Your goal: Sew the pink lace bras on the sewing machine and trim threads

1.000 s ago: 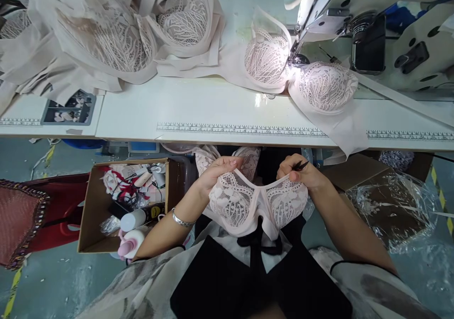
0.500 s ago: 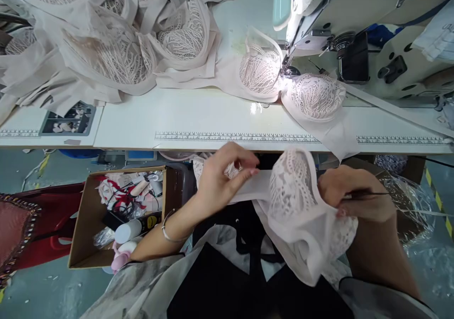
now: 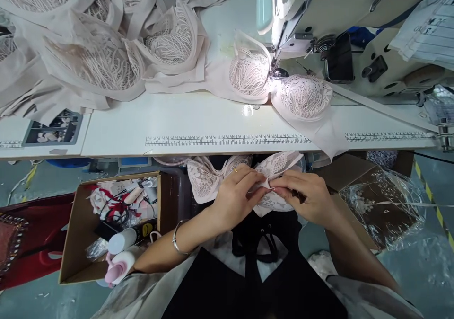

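Observation:
A pale pink lace bra [image 3: 278, 164] is held in front of my body, just below the table's front edge. My left hand [image 3: 237, 197] pinches its fabric between thumb and fingers from the left. From the other side my right hand [image 3: 308, 197] pinches the same spot, fingertips almost touching the left ones. A small dark tool [image 3: 300, 196] shows partly in my right palm; its kind is hidden. More pale lace cups [image 3: 204, 181] lie behind my left hand; whether they belong to the held bra I cannot tell.
A sewing machine [image 3: 294, 44] stands over another bra [image 3: 301, 96] at its lit needle. Piled bras [image 3: 102, 63] cover the table's left. A ruler strip [image 3: 227, 140] runs along the front edge. A cardboard box [image 3: 67, 243] of odds and ends stands lower left, another box [image 3: 349, 177] at right.
My hands have come together from apart, the right moving left. The bra, earlier hanging with its cups spread from my right hand, is now bunched between both hands. The view has shifted slightly right.

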`<control>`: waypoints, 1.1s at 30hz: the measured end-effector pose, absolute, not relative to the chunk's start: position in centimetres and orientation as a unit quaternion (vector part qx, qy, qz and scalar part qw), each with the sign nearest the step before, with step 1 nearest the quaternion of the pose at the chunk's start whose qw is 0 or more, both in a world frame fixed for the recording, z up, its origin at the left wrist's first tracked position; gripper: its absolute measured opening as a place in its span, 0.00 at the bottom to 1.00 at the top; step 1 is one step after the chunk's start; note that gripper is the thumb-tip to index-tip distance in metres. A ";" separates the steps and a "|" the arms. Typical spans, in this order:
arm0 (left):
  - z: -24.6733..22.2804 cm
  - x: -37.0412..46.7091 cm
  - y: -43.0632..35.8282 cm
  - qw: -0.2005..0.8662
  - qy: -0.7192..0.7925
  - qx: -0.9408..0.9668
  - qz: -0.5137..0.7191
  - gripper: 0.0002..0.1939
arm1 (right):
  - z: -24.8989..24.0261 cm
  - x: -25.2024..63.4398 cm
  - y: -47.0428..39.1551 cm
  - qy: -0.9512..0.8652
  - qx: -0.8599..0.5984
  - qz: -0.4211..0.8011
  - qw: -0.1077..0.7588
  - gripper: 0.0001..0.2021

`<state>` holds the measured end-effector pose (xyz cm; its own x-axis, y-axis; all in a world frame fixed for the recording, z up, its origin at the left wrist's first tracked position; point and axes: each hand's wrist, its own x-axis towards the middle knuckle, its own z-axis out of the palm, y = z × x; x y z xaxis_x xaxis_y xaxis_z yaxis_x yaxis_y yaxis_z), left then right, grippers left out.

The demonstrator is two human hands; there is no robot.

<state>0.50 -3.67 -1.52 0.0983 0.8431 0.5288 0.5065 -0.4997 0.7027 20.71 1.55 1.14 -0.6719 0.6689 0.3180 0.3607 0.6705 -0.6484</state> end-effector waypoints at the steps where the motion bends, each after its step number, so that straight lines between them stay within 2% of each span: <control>1: -1.4 0.4 -3.7 0.171 0.471 0.716 0.487 0.02 | 0.8 20.8 1.6 -0.878 -0.300 0.225 0.298 0.06; 4: -1.0 0.2 -3.7 0.209 0.468 0.692 0.509 0.04 | -0.2 21.2 1.8 -0.883 -0.319 0.088 0.333 0.08; 6: -0.9 0.0 -3.7 0.263 0.458 0.673 0.518 0.04 | -0.5 21.5 2.0 -0.892 -0.313 0.079 0.315 0.13; 8: -0.9 -0.5 -3.7 0.310 0.458 0.651 0.519 0.03 | -0.4 21.9 2.3 -0.900 -0.290 0.145 0.292 0.14; 11: -1.0 -1.8 -3.5 0.371 0.487 0.587 0.529 0.02 | 0.5 22.9 2.9 -0.868 -0.265 0.328 0.262 0.10; 13: -1.3 -2.7 -3.5 0.404 0.500 0.538 0.545 0.01 | 0.9 23.9 3.3 -0.837 -0.243 0.435 0.225 0.14; 15: -1.6 -3.5 -3.5 0.416 0.497 0.511 0.565 0.02 | 1.1 24.7 3.6 -0.826 -0.226 0.476 0.199 0.16; 20: -2.3 -4.1 -3.9 0.358 0.526 0.517 0.573 0.04 | 0.2 25.0 3.3 -0.854 -0.275 0.374 0.235 0.10; 25: -2.9 -4.1 -4.4 0.282 0.551 0.542 0.568 0.06 | -0.9 24.3 2.7 -0.826 -0.337 0.305 0.334 0.04; 28: -3.2 -4.0 -4.5 0.245 0.556 0.553 0.570 0.06 | -1.1 23.9 2.5 -0.804 -0.371 0.282 0.368 0.08; 33: -3.4 -3.4 -4.5 0.212 0.570 0.554 0.568 0.05 | -0.9 23.0 2.1 -0.785 -0.409 0.273 0.376 0.13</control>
<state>-3.43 -4.49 -3.43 -0.2956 0.8727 0.3886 0.3905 -0.2609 0.8829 23.01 2.10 -0.94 -0.3830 0.8478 0.3668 0.4367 0.5161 -0.7368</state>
